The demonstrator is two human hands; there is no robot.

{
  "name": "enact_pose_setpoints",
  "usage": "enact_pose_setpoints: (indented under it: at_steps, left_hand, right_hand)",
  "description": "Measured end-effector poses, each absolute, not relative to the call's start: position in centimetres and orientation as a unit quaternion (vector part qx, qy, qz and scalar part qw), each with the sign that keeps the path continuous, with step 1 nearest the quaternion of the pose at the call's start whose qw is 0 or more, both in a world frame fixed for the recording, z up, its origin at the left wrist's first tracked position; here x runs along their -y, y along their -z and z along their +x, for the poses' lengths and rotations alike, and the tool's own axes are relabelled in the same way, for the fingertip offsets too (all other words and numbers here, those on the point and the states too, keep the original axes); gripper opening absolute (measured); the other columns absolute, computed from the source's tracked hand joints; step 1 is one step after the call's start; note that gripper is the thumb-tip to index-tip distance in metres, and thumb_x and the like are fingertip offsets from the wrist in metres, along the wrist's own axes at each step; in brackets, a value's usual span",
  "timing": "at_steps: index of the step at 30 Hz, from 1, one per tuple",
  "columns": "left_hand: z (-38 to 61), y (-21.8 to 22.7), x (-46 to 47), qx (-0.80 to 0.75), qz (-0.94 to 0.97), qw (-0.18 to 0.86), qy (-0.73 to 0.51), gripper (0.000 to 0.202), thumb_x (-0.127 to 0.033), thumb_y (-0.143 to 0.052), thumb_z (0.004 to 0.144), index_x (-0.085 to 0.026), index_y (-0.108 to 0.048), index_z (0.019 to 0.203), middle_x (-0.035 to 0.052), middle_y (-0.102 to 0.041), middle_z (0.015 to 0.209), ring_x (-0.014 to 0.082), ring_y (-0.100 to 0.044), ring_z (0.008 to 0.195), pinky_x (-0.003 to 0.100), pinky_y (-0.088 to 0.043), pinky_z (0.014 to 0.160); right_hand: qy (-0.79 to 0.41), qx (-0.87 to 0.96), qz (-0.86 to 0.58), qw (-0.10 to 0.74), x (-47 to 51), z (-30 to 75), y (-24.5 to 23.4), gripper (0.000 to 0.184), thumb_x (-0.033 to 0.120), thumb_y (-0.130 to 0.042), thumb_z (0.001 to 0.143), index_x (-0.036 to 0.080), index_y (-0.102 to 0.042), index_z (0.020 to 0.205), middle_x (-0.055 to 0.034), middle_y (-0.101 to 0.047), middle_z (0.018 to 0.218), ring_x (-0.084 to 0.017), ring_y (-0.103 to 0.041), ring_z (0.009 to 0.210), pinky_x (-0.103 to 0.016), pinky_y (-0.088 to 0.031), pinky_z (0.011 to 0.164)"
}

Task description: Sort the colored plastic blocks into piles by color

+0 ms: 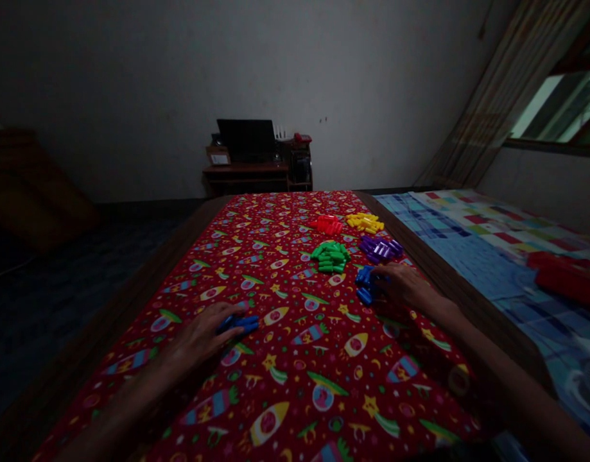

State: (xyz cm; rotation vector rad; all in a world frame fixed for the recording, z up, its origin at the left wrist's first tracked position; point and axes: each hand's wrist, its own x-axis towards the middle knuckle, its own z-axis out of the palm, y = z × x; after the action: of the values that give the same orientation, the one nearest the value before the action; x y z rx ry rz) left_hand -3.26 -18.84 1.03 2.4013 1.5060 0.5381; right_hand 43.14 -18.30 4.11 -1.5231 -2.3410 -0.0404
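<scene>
My left hand (210,330) rests low over the red patterned cloth, fingers curled around several small blue plastic pieces (246,323) that stick out between thumb and fingers. Over on the right, my right hand (405,282) is bent down at a pile of the same blue tube-shaped pieces (364,295). Its fingertips are closed on a blue piece at the pile's right side, partly hidden by the fingers. Just beyond are heaps of purple pieces (380,249) and green pieces (331,258). Red pieces (327,224) and yellow pieces (365,222) lie farther back.
The red cloth (295,359) printed with rockets and stars covers a long brown-edged table. A bed with a checked cover (434,237) adjoins on the right, with a red item (569,279) on it. A monitor (246,138) stands on a desk against the far wall.
</scene>
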Motion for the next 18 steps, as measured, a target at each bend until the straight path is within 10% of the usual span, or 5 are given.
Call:
enact_pose_setpoints:
  at_steps: [7,18]
  left_hand:
    - [0.0,-1.8,17.8,-0.505,0.815,0.192,-0.207,0.039,-0.055,-0.059,0.076,-0.025,-0.074,0.096,0.0055,-0.075,0.101,0.0262,-0.069,0.091,0.035,-0.055,0.084]
    - [7.7,-1.4,17.9,-0.455,0.793,0.321,-0.249,0.035,-0.040,-0.059,0.078,-0.021,-0.069,0.105,0.0071,-0.074,0.107,0.0256,-0.067,0.099,0.038,-0.053,0.090]
  right_hand:
    - [0.005,0.826,-0.496,0.267,18.4,41.1,-4.3,0.021,0.016,-0.049,0.089,0.016,-0.071,0.088,-0.0113,-0.072,0.087,-0.021,-0.066,0.080,-0.030,-0.048,0.073]
    - [-0.089,0.919,-0.303,0.236,21.7,29.9,0.2,0.054,0.026,-0.052,0.094,0.018,-0.036,0.145,-0.0162,-0.056,0.133,-0.025,-0.051,0.123,-0.040,-0.046,0.099]
